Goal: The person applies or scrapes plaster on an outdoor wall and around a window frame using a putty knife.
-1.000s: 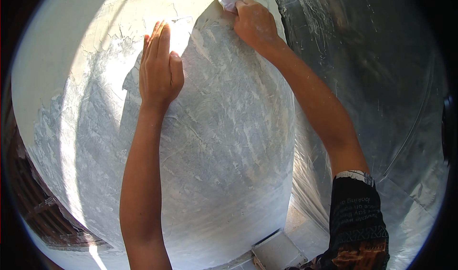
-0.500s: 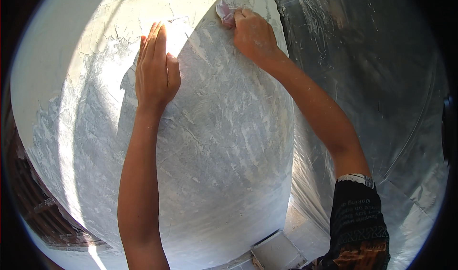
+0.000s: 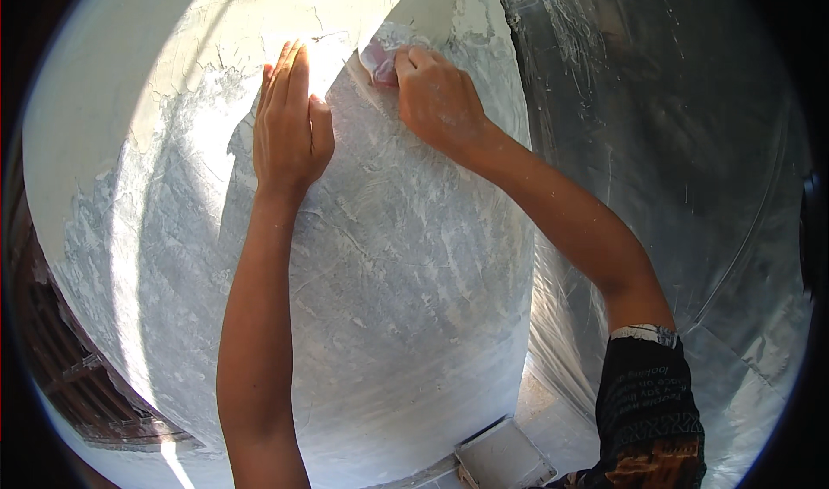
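Now your right hand (image 3: 442,100), fingers gripping a pinkish flat tool (image 3: 380,63), has moved down-left, away from the right edge of the wall (image 3: 397,273), bringing the tool nearer your open left hand (image 3: 289,139).

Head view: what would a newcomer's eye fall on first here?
Likely the right hand, holding a pinkish tool at the wall, upper centre. Just left of it, the left hand rests against the wall beside a glaring sunlit patch. Dark, glossy sheeting fills the right side.
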Demonstrator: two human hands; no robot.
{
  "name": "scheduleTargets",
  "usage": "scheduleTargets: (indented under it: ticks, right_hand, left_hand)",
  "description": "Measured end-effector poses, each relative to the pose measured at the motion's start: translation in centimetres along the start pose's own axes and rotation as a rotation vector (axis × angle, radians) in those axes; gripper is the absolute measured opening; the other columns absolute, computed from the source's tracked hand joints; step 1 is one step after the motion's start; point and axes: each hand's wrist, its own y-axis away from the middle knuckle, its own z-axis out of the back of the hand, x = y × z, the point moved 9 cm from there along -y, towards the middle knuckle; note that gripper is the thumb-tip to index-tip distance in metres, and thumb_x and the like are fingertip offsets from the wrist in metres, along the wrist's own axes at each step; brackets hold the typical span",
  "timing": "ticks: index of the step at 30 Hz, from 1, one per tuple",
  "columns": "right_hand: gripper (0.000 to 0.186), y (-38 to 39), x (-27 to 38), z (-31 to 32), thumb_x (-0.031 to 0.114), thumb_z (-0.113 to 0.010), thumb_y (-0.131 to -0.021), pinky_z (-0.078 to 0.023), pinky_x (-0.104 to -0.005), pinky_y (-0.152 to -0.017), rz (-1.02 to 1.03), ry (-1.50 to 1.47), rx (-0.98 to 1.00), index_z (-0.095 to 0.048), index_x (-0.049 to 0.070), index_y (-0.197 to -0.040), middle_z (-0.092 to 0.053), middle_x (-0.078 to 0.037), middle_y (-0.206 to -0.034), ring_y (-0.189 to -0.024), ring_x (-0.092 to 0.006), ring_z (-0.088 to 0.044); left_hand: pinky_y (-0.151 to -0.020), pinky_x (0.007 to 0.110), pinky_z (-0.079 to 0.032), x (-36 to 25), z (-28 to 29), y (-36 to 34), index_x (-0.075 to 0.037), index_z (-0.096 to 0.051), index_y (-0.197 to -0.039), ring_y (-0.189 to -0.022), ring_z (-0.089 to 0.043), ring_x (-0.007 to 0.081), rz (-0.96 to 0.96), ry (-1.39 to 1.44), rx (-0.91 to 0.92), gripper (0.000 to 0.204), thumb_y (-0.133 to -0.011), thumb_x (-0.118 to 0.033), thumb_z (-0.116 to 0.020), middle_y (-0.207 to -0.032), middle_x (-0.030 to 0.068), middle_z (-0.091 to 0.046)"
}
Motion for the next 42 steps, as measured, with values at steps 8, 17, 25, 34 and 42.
scheduleTargets:
  ticks: [8,17,25,34,42]
  right_hand:
    - [0.028,-5.6,-6.1,2.9,0.006,-0.064,-0.087,-0.057,-0.0439,-0.082,-0.001,-0.012,-0.186,-0.069,-0.006,-0.111,-0.069,-0.020,-0.098,-0.091,-0.0365,-0.069]
    - [0.034,2.8,2.4,2.4,0.004,-0.063,-0.086,-0.057,-0.0428,-0.086,0.070,-0.259,0.027,-0.067,-0.008,-0.118,-0.068,-0.020,-0.104,-0.095,-0.0354,-0.069]
    - [0.030,-2.8,-7.4,1.3,0.008,-0.065,-0.087,-0.056,-0.0437,-0.085,-0.017,0.023,-0.122,-0.069,-0.005,-0.114,-0.069,-0.020,-0.099,-0.092,-0.0369,-0.069]
    - [0.029,-1.8,-4.5,4.1,0.008,-0.062,-0.088,-0.056,-0.0442,-0.085,-0.043,-0.132,-0.094,-0.069,-0.005,-0.114,-0.068,-0.021,-0.103,-0.096,-0.0373,-0.068]
    - [0.033,3.4,0.2,0.4,0.003,-0.058,-0.089,-0.057,-0.0445,-0.086,0.012,-0.124,0.095,-0.066,-0.012,-0.117,-0.068,-0.024,-0.105,-0.097,-0.0382,-0.069]
  left_hand:
    - [-0.121,0.052,-0.028,-0.7,-0.5,-0.3,0.012,-0.047,-0.138,-0.139,-0.045,0.0429,-0.017,0.002,-0.012,0.055,-0.089,-0.012,-0.040,-0.140,0.0316,-0.053]
    - [-0.121,0.052,-0.027,0.0,0.2,0.0,0.011,-0.047,-0.138,-0.139,-0.045,0.0426,-0.015,-0.003,0.006,0.055,-0.088,-0.010,-0.042,-0.139,0.0317,-0.053]
    - [-0.120,0.052,-0.028,-0.7,-0.4,-0.3,0.012,-0.048,-0.138,-0.138,-0.046,0.0433,-0.019,0.000,-0.012,0.055,-0.087,-0.009,-0.042,-0.138,0.0328,-0.054]
    - [-0.121,0.052,-0.028,-0.6,-0.2,-0.2,0.012,-0.047,-0.137,-0.138,-0.046,0.0439,-0.028,-0.043,0.007,0.055,-0.086,-0.010,-0.041,-0.138,0.0331,-0.054]
    - [-0.120,0.052,-0.028,-0.1,0.1,0.0,0.012,-0.047,-0.138,-0.138,-0.046,0.0438,-0.020,-0.048,0.013,0.056,-0.087,-0.011,-0.040,-0.138,0.0333,-0.053]
